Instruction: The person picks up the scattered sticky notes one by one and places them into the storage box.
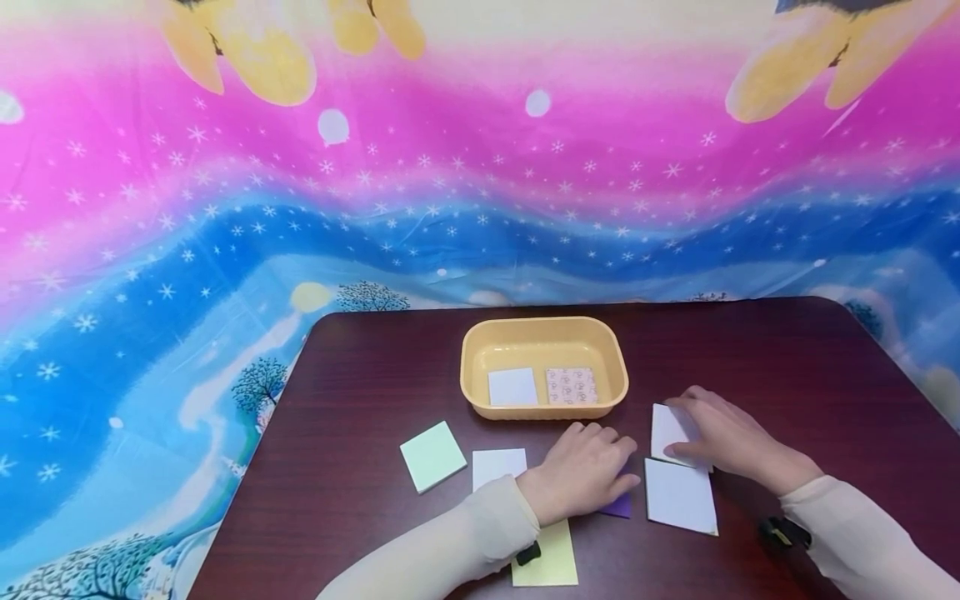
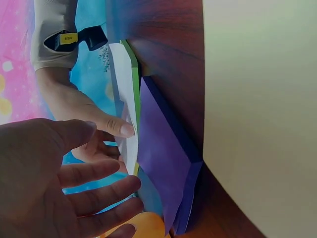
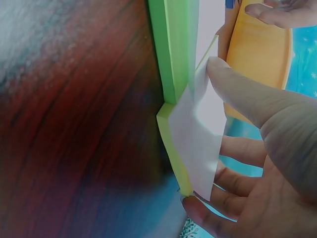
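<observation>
In the head view my right hand [image 1: 723,437] grips a white-topped sticky note pad [image 1: 666,429] right of the box, thumb at its near edge and fingers at the far side. The right wrist view shows this pad's yellow side [image 3: 174,151]. Just nearer lies another white-topped pad [image 1: 681,493], green along its side [image 3: 171,49]. My left hand [image 1: 573,471] hovers above a purple sticky note pad [image 1: 619,507], partly hiding it. Seen from the left wrist, its fingers are spread and loosely bent, apart from the purple pad [image 2: 166,144].
A yellow plastic box [image 1: 543,412] stands at the back, with a white pad [image 1: 513,387] and a pink patterned pad [image 1: 572,386] inside. Left lie a light green pad [image 1: 433,457] and a white pad [image 1: 498,465]. A pale yellow pad [image 1: 547,562] lies under my left forearm.
</observation>
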`<action>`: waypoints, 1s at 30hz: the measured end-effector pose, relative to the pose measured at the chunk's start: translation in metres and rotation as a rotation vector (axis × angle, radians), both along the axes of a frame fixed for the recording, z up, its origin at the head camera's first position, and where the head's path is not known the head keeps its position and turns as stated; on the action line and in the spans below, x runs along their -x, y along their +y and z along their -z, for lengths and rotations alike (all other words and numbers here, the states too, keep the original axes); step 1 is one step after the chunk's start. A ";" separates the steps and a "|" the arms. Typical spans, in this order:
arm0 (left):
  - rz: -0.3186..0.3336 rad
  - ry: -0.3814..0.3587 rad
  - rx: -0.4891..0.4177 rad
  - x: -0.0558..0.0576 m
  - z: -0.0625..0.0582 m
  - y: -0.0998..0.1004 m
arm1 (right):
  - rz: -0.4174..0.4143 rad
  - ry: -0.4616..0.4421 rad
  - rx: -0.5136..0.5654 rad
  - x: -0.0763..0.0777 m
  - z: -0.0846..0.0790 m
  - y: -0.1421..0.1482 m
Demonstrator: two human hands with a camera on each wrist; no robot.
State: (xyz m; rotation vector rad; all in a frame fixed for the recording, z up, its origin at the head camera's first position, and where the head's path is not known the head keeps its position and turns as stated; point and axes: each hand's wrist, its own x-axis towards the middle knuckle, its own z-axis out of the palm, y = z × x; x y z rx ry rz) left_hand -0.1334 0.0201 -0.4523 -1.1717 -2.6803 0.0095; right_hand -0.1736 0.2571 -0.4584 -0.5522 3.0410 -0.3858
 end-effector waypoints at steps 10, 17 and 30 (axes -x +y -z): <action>-0.001 0.009 0.000 -0.001 0.000 0.001 | -0.038 0.045 -0.005 0.000 -0.002 0.002; -0.003 0.004 -0.001 -0.001 -0.003 0.002 | -0.036 0.052 -0.011 0.002 -0.001 0.004; -0.014 -0.010 -0.004 0.004 -0.004 0.002 | -0.057 0.015 0.070 0.004 -0.013 0.005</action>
